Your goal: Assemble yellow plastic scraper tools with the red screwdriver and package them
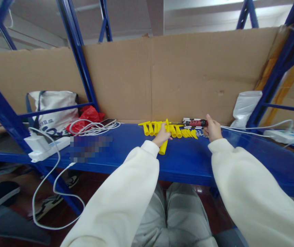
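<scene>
My left hand (161,136) is closed around a yellow plastic piece (163,148) with a round tube end that points toward me. My right hand (213,128) grips a screwdriver (197,123) by its red and black handle. The thin shaft lies level and points left, its tip at or close to the yellow piece; whether it touches a screw is too small to tell. Behind and beside my left hand stands a row of similar yellow tube pieces (178,132). Several small flat yellow parts (188,133) lie just right of them, with small silvery bits (201,133) near my right hand.
A cardboard sheet (188,75) backs the blue shelf (136,161). At left are a white cloth bag (56,106), a red plastic bag (87,118), coiled white cable (93,127) and a power strip (50,148). A white plastic bag (246,109) stands right. A person's arm shows far left.
</scene>
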Tool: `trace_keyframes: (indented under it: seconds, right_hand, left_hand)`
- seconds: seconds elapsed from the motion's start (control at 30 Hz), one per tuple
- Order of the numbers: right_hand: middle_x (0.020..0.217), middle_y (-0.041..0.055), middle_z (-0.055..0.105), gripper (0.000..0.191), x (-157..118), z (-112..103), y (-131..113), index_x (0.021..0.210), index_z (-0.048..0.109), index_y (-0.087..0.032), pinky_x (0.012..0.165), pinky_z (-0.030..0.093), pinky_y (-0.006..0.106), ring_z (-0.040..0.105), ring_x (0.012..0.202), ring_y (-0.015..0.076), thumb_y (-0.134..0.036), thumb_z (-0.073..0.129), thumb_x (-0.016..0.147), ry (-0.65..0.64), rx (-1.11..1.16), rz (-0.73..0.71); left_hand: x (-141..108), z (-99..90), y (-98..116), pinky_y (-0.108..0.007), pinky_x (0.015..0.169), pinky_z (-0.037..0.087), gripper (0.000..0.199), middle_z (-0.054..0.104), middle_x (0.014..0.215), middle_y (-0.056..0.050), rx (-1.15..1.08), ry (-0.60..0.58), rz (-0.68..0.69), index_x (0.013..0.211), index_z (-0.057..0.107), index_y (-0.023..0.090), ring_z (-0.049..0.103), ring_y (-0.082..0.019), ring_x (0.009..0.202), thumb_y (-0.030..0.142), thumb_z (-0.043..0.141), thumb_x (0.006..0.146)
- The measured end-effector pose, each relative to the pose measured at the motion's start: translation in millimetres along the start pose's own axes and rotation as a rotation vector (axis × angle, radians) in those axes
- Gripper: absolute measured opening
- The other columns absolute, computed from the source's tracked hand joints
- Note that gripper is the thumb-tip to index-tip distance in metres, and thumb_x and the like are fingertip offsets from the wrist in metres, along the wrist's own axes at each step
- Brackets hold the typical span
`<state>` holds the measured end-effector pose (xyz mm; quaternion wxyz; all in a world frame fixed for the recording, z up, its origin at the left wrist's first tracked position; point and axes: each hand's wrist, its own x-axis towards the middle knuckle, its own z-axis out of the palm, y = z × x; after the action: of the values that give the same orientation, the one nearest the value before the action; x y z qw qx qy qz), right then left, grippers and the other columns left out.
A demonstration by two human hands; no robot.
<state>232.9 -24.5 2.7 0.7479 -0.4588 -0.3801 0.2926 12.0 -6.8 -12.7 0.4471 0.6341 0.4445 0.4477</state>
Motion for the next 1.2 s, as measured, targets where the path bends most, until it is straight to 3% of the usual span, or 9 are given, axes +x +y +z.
trace_keyframes:
  seconds: [0.1, 0.27, 0.37, 0.47, 0.63, 0.8, 0.97, 1.1, 1.2]
  right_hand:
    - [0.040, -0.0119, 0.029, 0.035, -0.8, 0.7, -1.5, 0.068, 0.047, -0.025, 0.028, 0.021, 0.022, 0.028, 0.031, 0.0079, -0.043, 0.076, 0.076, 0.022, 0.000, -0.001]
    - [0.050, -0.0072, 0.047, 0.034, 0.2, 1.5, -2.8, 0.072, 0.047, -0.024, 0.028, 0.024, 0.022, 0.038, 0.034, 0.0092, -0.044, 0.074, 0.078, 0.003, 0.058, -0.004]
    - [0.045, -0.0095, 0.036, 0.043, 0.5, -0.4, -0.7, 0.070, 0.045, -0.025, 0.028, 0.022, 0.022, 0.032, 0.032, 0.0081, -0.052, 0.078, 0.076, -0.031, 0.044, -0.027]
    - [0.043, -0.0105, 0.031, 0.040, 0.0, -0.6, -0.7, 0.068, 0.046, -0.025, 0.029, 0.022, 0.022, 0.032, 0.033, 0.0085, -0.046, 0.080, 0.075, -0.046, 0.015, -0.044]
    - [0.048, -0.0061, 0.045, 0.035, -1.3, 2.1, -3.2, 0.068, 0.050, -0.023, 0.028, 0.024, 0.023, 0.037, 0.034, 0.0092, -0.044, 0.077, 0.076, -0.035, 0.029, -0.032]
    - [0.041, -0.0111, 0.030, 0.041, -3.9, 1.9, -3.3, 0.065, 0.046, -0.024, 0.029, 0.021, 0.022, 0.028, 0.031, 0.0069, -0.045, 0.080, 0.076, -0.047, 0.028, -0.010]
    - [0.049, -0.0068, 0.047, 0.030, -5.5, 3.5, -7.0, 0.072, 0.052, -0.022, 0.028, 0.024, 0.022, 0.039, 0.033, 0.0092, -0.038, 0.076, 0.078, -0.025, 0.048, 0.032]
    - [0.042, -0.0111, 0.031, 0.036, -4.6, 1.8, -4.8, 0.071, 0.048, -0.024, 0.028, 0.019, 0.022, 0.028, 0.029, 0.0082, -0.046, 0.075, 0.080, -0.016, 0.038, 0.072]
    - [0.040, -0.0112, 0.030, 0.031, -4.3, 1.5, -4.6, 0.069, 0.049, -0.023, 0.029, 0.019, 0.022, 0.029, 0.030, 0.0083, -0.037, 0.076, 0.078, -0.019, 0.022, 0.063]
  left_hand:
    - [-2.1, -1.0, 2.1, -0.024, 0.069, 0.060, 0.057, 0.067, 0.118, -0.008, 0.008, -0.016, -0.016, 0.141, 0.037, 0.024, 0.069, -0.014, 0.084, 0.008, 0.053, 0.090]
    - [-4.2, -1.9, 4.4, -0.025, 0.071, 0.060, 0.058, 0.066, 0.119, -0.008, 0.004, -0.026, -0.029, 0.141, 0.037, 0.025, 0.070, -0.015, 0.086, 0.005, 0.052, 0.088]
    - [-4.0, -1.8, 4.1, -0.026, 0.072, 0.060, 0.059, 0.066, 0.120, -0.009, 0.000, -0.012, -0.027, 0.140, 0.037, 0.024, 0.071, -0.015, 0.086, 0.002, 0.050, 0.087]
    - [-3.9, -2.1, 4.3, -0.027, 0.073, 0.060, 0.061, 0.065, 0.120, -0.009, 0.002, -0.015, -0.028, 0.141, 0.036, 0.023, 0.071, -0.015, 0.086, 0.000, 0.049, 0.086]
    - [-4.4, -2.7, 5.3, -0.026, 0.073, 0.060, 0.064, 0.066, 0.121, -0.009, -0.023, -0.025, -0.024, 0.142, 0.035, 0.024, 0.071, -0.018, 0.096, 0.001, 0.050, 0.085]
    - [-3.4, -2.7, 4.1, -0.026, 0.073, 0.060, 0.062, 0.065, 0.122, -0.010, -0.012, -0.015, -0.032, 0.141, 0.036, 0.024, 0.071, -0.018, 0.097, 0.000, 0.049, 0.086]
    - [-0.8, -3.5, 1.5, -0.028, 0.075, 0.061, 0.063, 0.066, 0.122, -0.010, -0.028, -0.024, -0.017, 0.141, 0.036, 0.024, 0.071, -0.020, 0.098, 0.001, 0.052, 0.085]
    - [2.5, -2.1, -1.7, -0.028, 0.073, 0.061, 0.060, 0.066, 0.120, -0.010, -0.032, -0.014, -0.014, 0.142, 0.035, 0.023, 0.071, -0.018, 0.090, 0.005, 0.053, 0.088]
    - [3.7, -1.3, -3.0, -0.028, 0.072, 0.061, 0.059, 0.065, 0.121, -0.010, -0.041, -0.012, -0.008, 0.142, 0.035, 0.023, 0.070, -0.016, 0.087, 0.005, 0.054, 0.088]
